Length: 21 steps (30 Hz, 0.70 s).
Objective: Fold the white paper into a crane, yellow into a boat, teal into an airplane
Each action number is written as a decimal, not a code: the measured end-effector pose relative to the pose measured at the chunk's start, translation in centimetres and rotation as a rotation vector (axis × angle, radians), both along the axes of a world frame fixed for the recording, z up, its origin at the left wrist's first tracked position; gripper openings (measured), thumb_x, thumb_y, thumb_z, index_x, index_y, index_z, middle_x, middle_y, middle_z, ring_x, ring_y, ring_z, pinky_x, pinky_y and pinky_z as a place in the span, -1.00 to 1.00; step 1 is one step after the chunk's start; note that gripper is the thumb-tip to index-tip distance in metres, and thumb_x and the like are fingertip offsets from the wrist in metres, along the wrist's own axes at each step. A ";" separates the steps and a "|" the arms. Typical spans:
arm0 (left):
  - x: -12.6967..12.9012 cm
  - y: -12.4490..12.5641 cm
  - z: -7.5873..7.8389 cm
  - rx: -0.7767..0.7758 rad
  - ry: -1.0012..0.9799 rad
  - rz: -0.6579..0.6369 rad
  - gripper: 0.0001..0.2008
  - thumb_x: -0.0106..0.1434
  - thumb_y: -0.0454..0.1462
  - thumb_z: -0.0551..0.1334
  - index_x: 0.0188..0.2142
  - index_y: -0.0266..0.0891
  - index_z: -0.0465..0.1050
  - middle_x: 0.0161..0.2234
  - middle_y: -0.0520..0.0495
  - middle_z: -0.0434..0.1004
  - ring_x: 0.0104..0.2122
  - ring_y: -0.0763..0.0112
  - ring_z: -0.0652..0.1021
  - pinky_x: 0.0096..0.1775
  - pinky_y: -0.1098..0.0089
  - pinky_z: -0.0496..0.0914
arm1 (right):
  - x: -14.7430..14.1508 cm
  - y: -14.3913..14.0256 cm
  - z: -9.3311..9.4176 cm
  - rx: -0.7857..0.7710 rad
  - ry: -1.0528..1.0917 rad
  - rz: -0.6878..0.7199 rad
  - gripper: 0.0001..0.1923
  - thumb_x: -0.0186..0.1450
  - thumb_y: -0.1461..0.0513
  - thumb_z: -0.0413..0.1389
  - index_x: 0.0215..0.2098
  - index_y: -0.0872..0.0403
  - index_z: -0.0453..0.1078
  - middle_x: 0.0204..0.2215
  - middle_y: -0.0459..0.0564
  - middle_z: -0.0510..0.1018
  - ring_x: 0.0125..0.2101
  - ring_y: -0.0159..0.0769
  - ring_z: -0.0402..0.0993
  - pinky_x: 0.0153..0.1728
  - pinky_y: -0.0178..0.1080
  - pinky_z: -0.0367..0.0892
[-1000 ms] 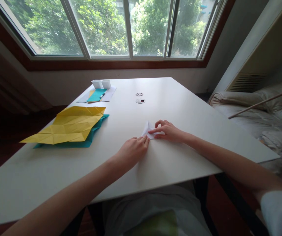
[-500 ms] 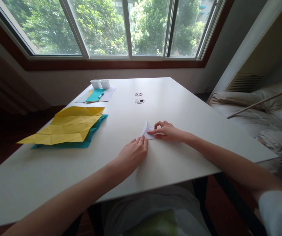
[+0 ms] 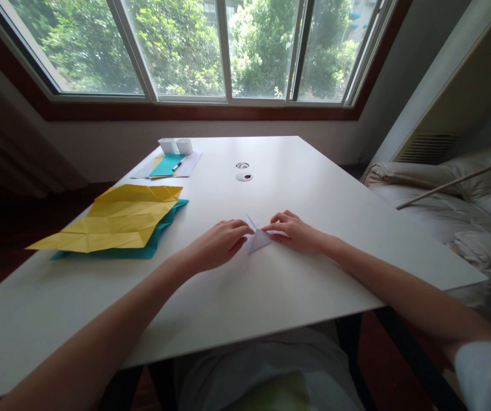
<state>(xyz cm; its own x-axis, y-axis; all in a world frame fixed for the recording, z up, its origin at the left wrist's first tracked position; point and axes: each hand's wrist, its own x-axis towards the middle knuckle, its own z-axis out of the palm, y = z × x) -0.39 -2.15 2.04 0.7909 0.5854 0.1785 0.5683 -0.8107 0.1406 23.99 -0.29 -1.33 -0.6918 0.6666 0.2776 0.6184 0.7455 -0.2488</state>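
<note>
Head view, the only one. Shows a small folded white paper (image 3: 259, 241) on the surface (image 3: 211, 311), near middle, between left hand (image 3: 223, 242) and right hand (image 3: 296, 231). Just changed: no longer pressed down by left hand at near left; now apparently pinched farther up, at its left edge, fingers bent and close together, thumb tucked beneath. Also pinched at right edge by right hand, thumb and forefinger almost together, other fingers curled; barely shifted. Now shows a thin flap (image 3: 251, 221) sticking up at far left, plus a corner pointing near. Probably a switch from creasing to reshaping or turning layers. Can't tell exact folds or firmness of grip: partly hidden by fingertips.

Left, well apart from hands: creased yellow sheet (image 3: 121, 214) lying over teal sheet (image 3: 159, 226), both unchanged. Far left: pen (image 3: 178, 164) on teal card (image 3: 165, 166), two white boxes (image 3: 184, 146) behind. Far middle: two discs (image 3: 240, 177). Brands, labels, writing: none readable; disc markings too small to make out.
</note>
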 end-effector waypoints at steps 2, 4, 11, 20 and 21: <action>-0.6 0.9 -0.4 0.019 -0.061 0.043 -0.64 0.29 -0.39 -0.06 0.04 -0.20 0.25 0.01 -0.14 0.35 -0.05 0.31 0.41 -0.05 0.27 0.30 | 0.0 -0.2 0.1 -0.009 0.026 0.022 -0.72 0.30 0.23 -0.01 -0.05 -0.03 0.37 -0.20 0.04 0.42 -0.18 -0.24 0.24 -0.09 -0.15 0.20; -1.0 1.4 -0.8 0.033 -0.058 0.047 -0.59 0.28 -0.40 -0.06 0.10 -0.17 0.19 0.10 -0.14 0.25 0.01 0.28 0.36 -0.02 0.24 0.29 | -0.1 -0.5 0.4 -0.008 0.052 0.034 -0.76 0.28 0.23 0.01 -0.09 0.00 0.39 -0.20 0.05 0.42 -0.18 -0.24 0.24 -0.09 -0.16 0.20; -0.9 1.4 -1.4 -0.016 0.017 -0.008 -0.64 0.27 -0.38 -0.01 0.03 -0.13 0.31 -0.02 -0.12 0.39 -0.05 0.31 0.40 -0.05 0.28 0.31 | 0.3 -0.7 1.5 0.038 0.081 0.074 -0.85 0.26 0.31 0.01 -0.32 0.04 0.43 -0.27 0.03 0.44 -0.20 -0.24 0.25 -0.14 -0.18 0.21; -0.8 1.2 -1.1 0.030 0.061 0.043 -0.71 0.28 -0.31 0.02 -0.04 -0.14 0.36 -0.19 -0.11 0.44 -0.19 0.31 0.44 -0.17 0.30 0.30 | 1.4 -0.7 2.6 -0.149 -0.041 0.066 -0.64 0.23 0.39 -0.09 -0.22 -0.03 0.48 -0.18 0.00 0.44 -0.12 -0.22 0.25 -0.06 -0.14 0.18; -0.7 1.1 -1.0 0.033 0.068 0.046 -0.71 0.28 -0.31 0.01 -0.04 -0.14 0.36 -0.20 -0.11 0.44 -0.19 0.31 0.44 -0.18 0.31 0.29 | 1.4 -0.8 2.7 -0.150 -0.048 0.053 -0.69 0.25 0.33 -0.06 -0.21 -0.02 0.48 -0.18 0.01 0.44 -0.12 -0.21 0.26 -0.07 -0.13 0.19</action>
